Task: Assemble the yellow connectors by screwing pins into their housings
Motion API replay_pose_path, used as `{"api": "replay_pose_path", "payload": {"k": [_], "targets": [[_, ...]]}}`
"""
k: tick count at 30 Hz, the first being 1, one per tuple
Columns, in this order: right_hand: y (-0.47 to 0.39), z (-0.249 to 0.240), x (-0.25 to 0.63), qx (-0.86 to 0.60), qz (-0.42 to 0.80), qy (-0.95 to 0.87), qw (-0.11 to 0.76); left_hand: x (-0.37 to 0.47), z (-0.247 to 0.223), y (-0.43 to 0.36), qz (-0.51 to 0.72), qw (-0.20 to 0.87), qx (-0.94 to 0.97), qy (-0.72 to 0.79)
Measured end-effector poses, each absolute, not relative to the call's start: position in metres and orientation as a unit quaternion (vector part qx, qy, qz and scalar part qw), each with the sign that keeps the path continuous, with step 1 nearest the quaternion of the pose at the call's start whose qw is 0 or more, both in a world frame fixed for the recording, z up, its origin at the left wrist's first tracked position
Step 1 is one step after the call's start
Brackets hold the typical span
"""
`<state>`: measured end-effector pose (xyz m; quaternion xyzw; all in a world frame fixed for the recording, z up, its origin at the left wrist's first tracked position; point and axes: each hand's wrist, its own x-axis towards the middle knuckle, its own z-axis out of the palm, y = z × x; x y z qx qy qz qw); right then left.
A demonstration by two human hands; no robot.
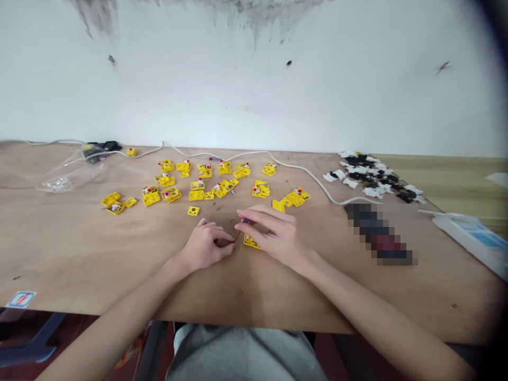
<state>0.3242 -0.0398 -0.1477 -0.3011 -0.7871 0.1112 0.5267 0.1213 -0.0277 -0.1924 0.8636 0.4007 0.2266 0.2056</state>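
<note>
My right hand [278,233] is closed around the dark purple handle of a small screwdriver [247,220], whose thin shaft slants down toward my left hand. My left hand [208,243] has thumb and forefinger pinched together at the screwdriver's tip. Whatever lies between those fingertips is too small to make out. Partly hidden under my right hand, an opened yellow plastic case [251,241] with small parts inside rests on the table. A loose yellow cover [193,211] lies beyond my left hand.
Several opened yellow cases [196,195] with red and white parts spread across the wooden table [99,254]. At right are black-and-white pieces [373,174], a pixelated dark object [379,235] and a power strip [472,241]. A white cable [309,177] crosses behind; a clear bag [67,174] lies left.
</note>
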Motion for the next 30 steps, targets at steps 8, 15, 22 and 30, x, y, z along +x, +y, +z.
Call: {"api": "replay_pose_path", "payload": {"k": [8,15,22,30], "targets": [[-0.042,-0.142,0.315,-0.329,0.116,-0.789,0.506,0.121,-0.19,-0.029,0.213,0.199,0.871,0.397],[-0.045,-0.134,0.32,-0.301,0.241,-0.807,0.447,0.121,-0.19,-0.031,0.201,0.161,0.883,0.392],[-0.046,-0.143,0.325,-0.327,0.264,-0.779,0.466,0.121,-0.189,-0.03,0.194,0.163,0.885,0.391],[-0.047,-0.148,0.325,-0.341,0.281,-0.773,0.455,0.122,-0.189,-0.03,0.204,0.187,0.868,0.412]]}}
